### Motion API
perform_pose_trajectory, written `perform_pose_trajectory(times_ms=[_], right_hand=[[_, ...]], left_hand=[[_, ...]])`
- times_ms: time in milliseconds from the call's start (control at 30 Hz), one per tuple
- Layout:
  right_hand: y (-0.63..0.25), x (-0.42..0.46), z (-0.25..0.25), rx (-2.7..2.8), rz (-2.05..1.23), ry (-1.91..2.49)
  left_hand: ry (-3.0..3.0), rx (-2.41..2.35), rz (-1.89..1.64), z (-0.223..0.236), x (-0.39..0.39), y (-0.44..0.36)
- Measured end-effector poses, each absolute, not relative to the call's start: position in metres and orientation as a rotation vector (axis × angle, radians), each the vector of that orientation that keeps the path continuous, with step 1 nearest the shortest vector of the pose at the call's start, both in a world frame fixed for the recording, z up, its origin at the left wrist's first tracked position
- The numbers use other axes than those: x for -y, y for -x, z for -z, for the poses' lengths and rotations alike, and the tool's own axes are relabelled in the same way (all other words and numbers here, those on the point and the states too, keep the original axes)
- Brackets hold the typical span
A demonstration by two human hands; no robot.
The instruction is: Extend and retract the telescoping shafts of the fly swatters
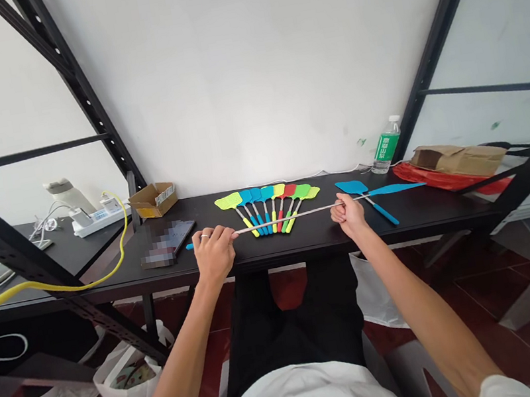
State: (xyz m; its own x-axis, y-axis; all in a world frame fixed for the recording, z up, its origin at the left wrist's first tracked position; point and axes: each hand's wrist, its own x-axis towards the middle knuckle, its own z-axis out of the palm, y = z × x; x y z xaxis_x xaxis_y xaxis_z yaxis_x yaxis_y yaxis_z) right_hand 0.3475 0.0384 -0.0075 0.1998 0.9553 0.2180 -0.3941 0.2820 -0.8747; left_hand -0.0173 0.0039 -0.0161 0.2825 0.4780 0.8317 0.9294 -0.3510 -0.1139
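Observation:
A blue fly swatter [395, 188] with a long, extended metal rod stretches sideways above the black table. My left hand [215, 252] is closed around its blue handle end, and a bit of the handle sticks out to the left. Near the swatter's head, my right hand [348, 214] pinches the rod. Behind the rod, several yellow, blue, red and green fly swatters [267, 210] lie fanned out with short handles towards me. Another blue fly swatter [384, 212] lies just right of my right hand, partly behind the held one.
On the black table [302, 241] are a phone [180, 235], a small cardboard box [153, 201], a water bottle [386, 147] and a brown package on red plastic [458, 161]. A yellow cable [82, 286] crosses at left. Black metal uprights [90, 112] frame both sides.

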Motion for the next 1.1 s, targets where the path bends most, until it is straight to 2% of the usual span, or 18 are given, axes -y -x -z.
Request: perform_pose_trajectory(times_ms=[433, 1100], right_hand=[[-0.387, -0.034, -0.006, 0.861, -0.984, 0.762], [-0.402, -0.033, -0.006, 0.818, -0.964, 0.777]], left_hand=[[1.911, 1.315, 1.0, -0.002, -0.009, 0.065], [1.871, 1.361, 1.001, 0.001, -0.012, 0.099]])
